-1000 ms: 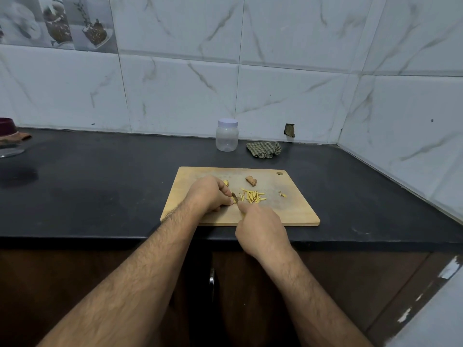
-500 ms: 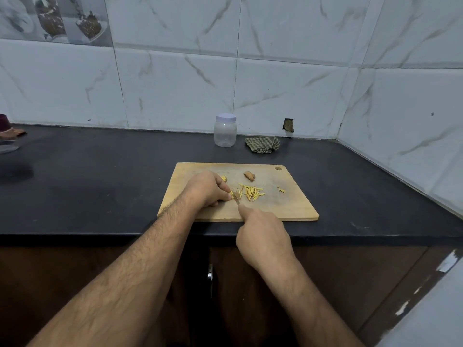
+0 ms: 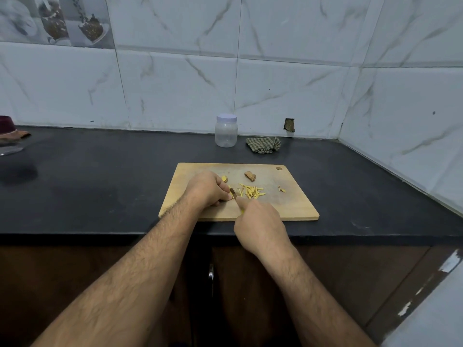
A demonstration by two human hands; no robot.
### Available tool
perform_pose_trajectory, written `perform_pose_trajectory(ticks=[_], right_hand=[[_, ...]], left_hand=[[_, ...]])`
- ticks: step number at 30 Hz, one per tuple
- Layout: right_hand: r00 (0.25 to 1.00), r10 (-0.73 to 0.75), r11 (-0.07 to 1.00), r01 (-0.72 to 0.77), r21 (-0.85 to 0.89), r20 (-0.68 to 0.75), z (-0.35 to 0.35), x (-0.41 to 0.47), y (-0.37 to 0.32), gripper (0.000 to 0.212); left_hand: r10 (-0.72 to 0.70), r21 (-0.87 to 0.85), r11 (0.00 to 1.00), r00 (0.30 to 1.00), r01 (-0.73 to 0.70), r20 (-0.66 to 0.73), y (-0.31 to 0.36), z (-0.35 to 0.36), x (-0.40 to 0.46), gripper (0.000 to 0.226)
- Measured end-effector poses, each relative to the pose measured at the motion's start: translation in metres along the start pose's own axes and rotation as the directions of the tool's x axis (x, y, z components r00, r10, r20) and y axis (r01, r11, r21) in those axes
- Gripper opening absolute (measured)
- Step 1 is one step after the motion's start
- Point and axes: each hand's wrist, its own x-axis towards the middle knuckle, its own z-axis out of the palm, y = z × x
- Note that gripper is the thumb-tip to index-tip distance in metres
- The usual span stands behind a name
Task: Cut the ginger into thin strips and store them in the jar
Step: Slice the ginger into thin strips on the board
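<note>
A wooden cutting board (image 3: 288,206) lies on the black counter. My left hand (image 3: 206,187) curls over a ginger piece at the board's left middle; the piece is mostly hidden under the fingers. My right hand (image 3: 260,221) grips a small knife (image 3: 233,193), its blade tip against my left fingertips. A pile of thin yellow ginger strips (image 3: 251,191) lies just right of the blade. A brown ginger chunk (image 3: 250,176) and a yellow slice (image 3: 224,178) sit further back. The clear jar (image 3: 226,131) with a pale lid on stands behind the board.
A crumpled checked cloth (image 3: 263,144) lies right of the jar by the tiled wall. Small ginger scraps (image 3: 281,189) sit on the board's right side. At the far left counter edge are a dark red bowl (image 3: 6,122) and a glass lid (image 3: 11,149).
Both hands have stayed at the same spot on the board, the knife working next to my left fingertips. The camera has shifted slightly.
</note>
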Motion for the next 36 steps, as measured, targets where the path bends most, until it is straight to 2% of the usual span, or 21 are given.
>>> perform_pose_trajectory(ticks=[11,14,21,25,36], right_hand=[[1.000,0.003,0.997,-0.001,-0.082,0.024,0.001,0.007,-0.007,0.054],[0.999,-0.002,0.995,0.006,-0.098,0.043,0.004,-0.006,-0.001,0.048],[1.000,0.014,0.999,-0.014,-0.041,0.003,0.002,-0.008,0.004,0.047],[1.000,-0.002,1.000,0.002,-0.010,-0.008,0.001,-0.005,0.003,0.053],[1.000,-0.019,1.000,0.019,-0.010,0.019,0.002,0.003,0.002,0.052]], left_hand=[[0.001,-0.008,1.000,1.000,-0.001,-0.001,-0.002,0.000,0.002,0.014],[-0.002,0.005,1.000,1.000,0.002,-0.001,-0.002,0.000,0.001,0.014],[-0.016,-0.006,1.000,0.999,0.016,0.031,0.001,-0.002,-0.002,0.013],[-0.052,-0.044,0.998,0.997,0.055,0.054,0.004,-0.006,-0.002,0.010],[-0.121,-0.058,0.991,0.993,0.121,-0.008,0.008,-0.001,0.001,0.011]])
